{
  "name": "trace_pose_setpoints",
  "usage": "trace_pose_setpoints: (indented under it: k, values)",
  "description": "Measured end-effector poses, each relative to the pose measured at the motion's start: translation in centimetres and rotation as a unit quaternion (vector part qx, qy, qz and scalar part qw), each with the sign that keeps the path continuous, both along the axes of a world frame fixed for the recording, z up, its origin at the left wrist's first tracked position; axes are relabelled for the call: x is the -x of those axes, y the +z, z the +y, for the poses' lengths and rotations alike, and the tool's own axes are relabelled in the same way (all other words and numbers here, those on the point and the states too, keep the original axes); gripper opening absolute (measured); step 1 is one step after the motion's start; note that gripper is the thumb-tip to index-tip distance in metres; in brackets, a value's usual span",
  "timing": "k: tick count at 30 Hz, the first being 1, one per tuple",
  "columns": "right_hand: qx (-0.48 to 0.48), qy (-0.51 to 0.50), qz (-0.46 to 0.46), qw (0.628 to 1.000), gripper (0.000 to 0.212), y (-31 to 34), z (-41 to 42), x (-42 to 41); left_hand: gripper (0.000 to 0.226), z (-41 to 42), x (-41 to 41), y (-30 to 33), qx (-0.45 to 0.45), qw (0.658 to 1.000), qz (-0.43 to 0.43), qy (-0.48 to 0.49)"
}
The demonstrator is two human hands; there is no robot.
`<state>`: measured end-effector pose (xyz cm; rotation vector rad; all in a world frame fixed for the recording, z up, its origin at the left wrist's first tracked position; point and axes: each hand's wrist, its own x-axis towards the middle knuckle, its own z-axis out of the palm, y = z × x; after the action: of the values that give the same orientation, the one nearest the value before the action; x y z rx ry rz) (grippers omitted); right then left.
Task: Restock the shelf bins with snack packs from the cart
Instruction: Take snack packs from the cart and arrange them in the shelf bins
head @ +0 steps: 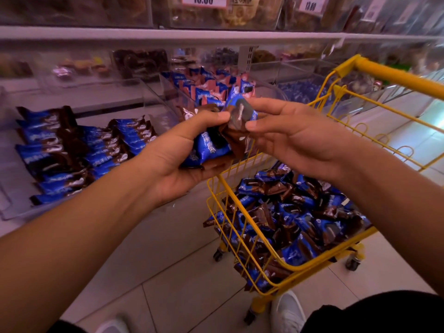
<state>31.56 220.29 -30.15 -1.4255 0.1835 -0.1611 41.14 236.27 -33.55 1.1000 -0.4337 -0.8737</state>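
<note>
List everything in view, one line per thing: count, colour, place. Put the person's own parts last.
snack packs in the cart: many, blue and brown, heaped in the basket
cart: one, yellow wire, right of centre on the floor
packs in the left bin: many, blue and brown, lined up in rows
clear shelf bins: several, transparent, along the shelf
packs in the middle bin: many, blue and pink, behind the hands
price tags: at least two, white with red, top shelf
floor tiles: pale, below
held packs: a few, blue and brown, between the hands
shoes: two, white, bottom edge
left hand: grips the held packs
right hand: pinches one pack
</note>
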Motion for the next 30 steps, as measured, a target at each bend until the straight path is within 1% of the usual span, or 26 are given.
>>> trace_pose_setpoints:
  k: [1, 2, 5, 7, 9, 10, 11, 13, 16, 18, 21, 24, 25, 26, 27, 28, 29, 30]
  values:
    - [0.02, 0.012, 0.004, 1.0, 0.054, 0.0, -0.1, 0.1, 0.017, 0.1, -0.1, -0.1, 0.0, 1.0, 0.0, -0.007]
    - [0.02, 0.021, 0.006, 1.0, 0.058, -0.1, -0.1, 0.1, 0.017, 0.1, -0.2, 0.0, -0.001, 1.0, 0.002, -0.013]
    - [-0.016, 0.052, 0.013, 0.998, 0.06, -0.1, 0.1, 0.1, 0.03, 0.2, -0.1, 0.1, -0.003, 1.0, 0.009, -0.017]
    - [-0.084, 0.061, 0.018, 0.994, 0.053, -0.1, 0.0, 0.0, 0.038, 0.1, 0.1, 0.4, -0.016, 1.0, 0.008, -0.001]
    - [-0.178, 0.037, 0.035, 0.983, 0.048, -0.1, -0.1, -0.1, 0.047, -0.1, 0.3, 0.6, -0.028, 0.999, 0.011, 0.016]
    - [-0.205, 0.021, 0.047, 0.977, 0.047, -0.2, -0.2, -0.1, 0.049, -0.3, 0.4, 0.6, -0.027, 0.999, 0.016, 0.018]
    - [-0.206, 0.019, 0.062, 0.976, 0.045, -0.3, 0.6, -0.5, 0.049, 0.3, 0.2, 0.7, -0.02, 0.999, 0.021, 0.026]
    - [-0.159, 0.018, 0.071, 0.985, 0.037, -0.7, 1.4, -0.8, 0.048, 0.6, 0.2, 0.8, -0.012, 0.999, 0.03, 0.025]
    - [-0.013, 0.008, 0.044, 0.999, 0.027, -1.1, 1.2, -0.7, 0.05, 0.7, 0.1, 1.1, -0.015, 0.999, 0.03, 0.026]
    - [0.027, 0.015, 0.025, 0.999, 0.025, -1.3, 0.8, -0.6, 0.054, 0.8, 0.0, 1.3, -0.028, 0.999, 0.009, 0.027]
    - [0.063, 0.011, 0.032, 0.997, 0.029, -1.5, 1.1, -0.7, 0.061, 1.6, -0.2, 1.5, -0.045, 0.998, -0.044, 0.031]
    - [0.117, 0.009, -0.003, 0.993, 0.032, -1.7, 2.0, -1.0, 0.056, 3.3, -0.6, 1.8, -0.061, 0.987, -0.149, -0.019]
    - [0.135, 0.009, -0.024, 0.991, 0.036, -1.6, 2.4, -1.1, 0.061, 4.1, -0.8, 1.9, -0.069, 0.979, -0.187, -0.039]
    - [0.162, 0.015, -0.047, 0.986, 0.047, -1.5, 2.8, -1.2, 0.072, 5.0, -1.0, 2.1, -0.088, 0.97, -0.224, -0.044]
    - [0.197, 0.031, -0.065, 0.978, 0.061, -1.2, 3.2, -1.3, 0.083, 5.9, -1.2, 2.2, -0.119, 0.957, -0.263, -0.031]
    - [0.23, 0.064, -0.082, 0.968, 0.074, -0.9, 3.7, -1.4, 0.09, 6.7, -1.3, 2.3, -0.155, 0.94, -0.304, -0.012]
    - [0.251, 0.108, -0.094, 0.957, 0.082, -0.6, 4.4, -1.5, 0.09, 7.4, -1.3, 2.5, -0.183, 0.923, -0.339, -0.001]
    - [0.265, 0.154, -0.099, 0.947, 0.085, -0.5, 5.1, -1.8, 0.089, 8.1, -1.2, 2.7, -0.197, 0.912, -0.359, 0.001]
